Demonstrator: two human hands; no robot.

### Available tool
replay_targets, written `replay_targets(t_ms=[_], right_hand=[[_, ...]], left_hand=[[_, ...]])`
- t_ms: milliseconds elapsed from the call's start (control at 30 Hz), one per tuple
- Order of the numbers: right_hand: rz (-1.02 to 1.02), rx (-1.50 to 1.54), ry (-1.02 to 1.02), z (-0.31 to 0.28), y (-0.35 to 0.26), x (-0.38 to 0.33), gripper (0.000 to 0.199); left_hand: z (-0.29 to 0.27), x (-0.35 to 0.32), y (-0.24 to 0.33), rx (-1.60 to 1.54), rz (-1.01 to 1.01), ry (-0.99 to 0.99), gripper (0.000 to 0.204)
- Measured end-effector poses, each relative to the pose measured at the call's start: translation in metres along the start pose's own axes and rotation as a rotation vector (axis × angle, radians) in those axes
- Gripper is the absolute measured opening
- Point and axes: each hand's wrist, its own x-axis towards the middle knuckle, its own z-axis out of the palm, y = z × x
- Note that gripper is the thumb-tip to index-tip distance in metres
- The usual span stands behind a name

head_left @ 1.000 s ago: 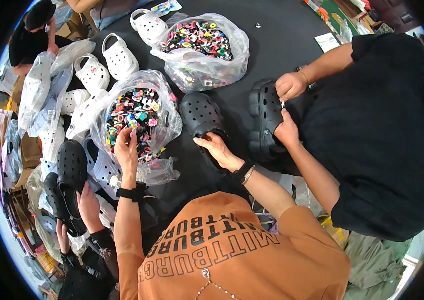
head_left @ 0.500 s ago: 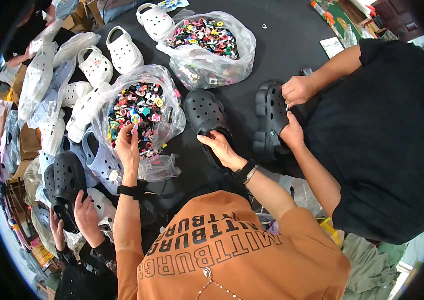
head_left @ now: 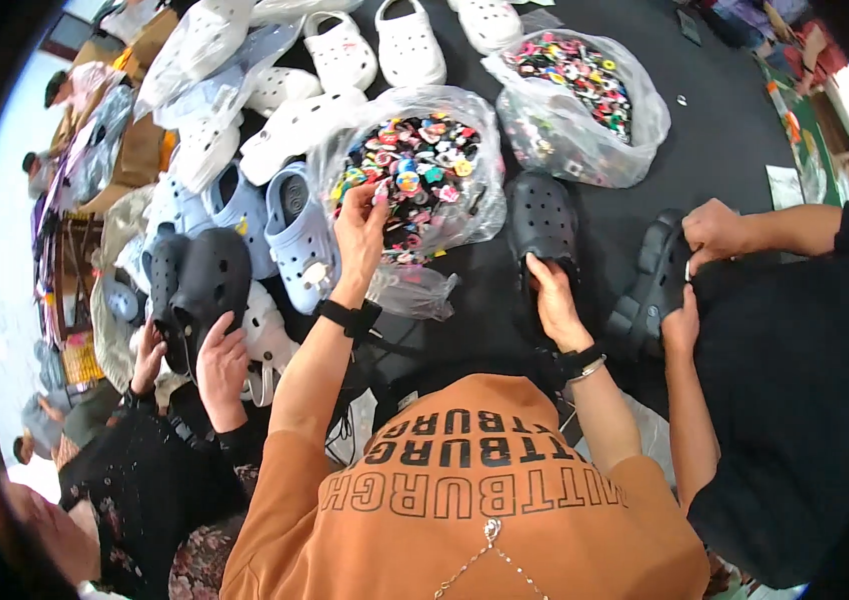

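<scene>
My left hand is at the near left edge of an open clear plastic bag full of small colourful shoe charms. Its thumb and fingers pinch a small pink-and-white shoe charm. To the right, my right hand grips a black clog near its opening, thumb on top. The clog lies on the dark table with its holed toe pointing away from me. Part of its heel is hidden by my hand.
A second bag of charms stands farther right. White clogs and light-blue clogs crowd the left. A co-worker at left holds black clogs; another at right works on a black clog. The dark table extends behind.
The view has swung left, so everything sits farther right in the picture. My hands keep nearly the same places at the bag and the clog. The left co-worker's clogs have tilted.
</scene>
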Motion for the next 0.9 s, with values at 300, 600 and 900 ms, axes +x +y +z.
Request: replay_targets(t_ms=[300,600,900], right_hand=[[0.024,-0.052,0.007,0.000,0.001,0.005,0.040],[0.007,-0.032,0.023,-0.006,0.001,0.001,0.039],[0.064,0.023,-0.098,-0.003,0.008,0.008,0.035]], left_hand=[[-0.012,0.005,-0.008,-0.021,0.002,0.025,0.025],[0.010,-0.008,0.008,0.727,0.425,-0.009,0.033],[0.017,-0.021,0.011,0.880,0.571,-0.081,0.029]])
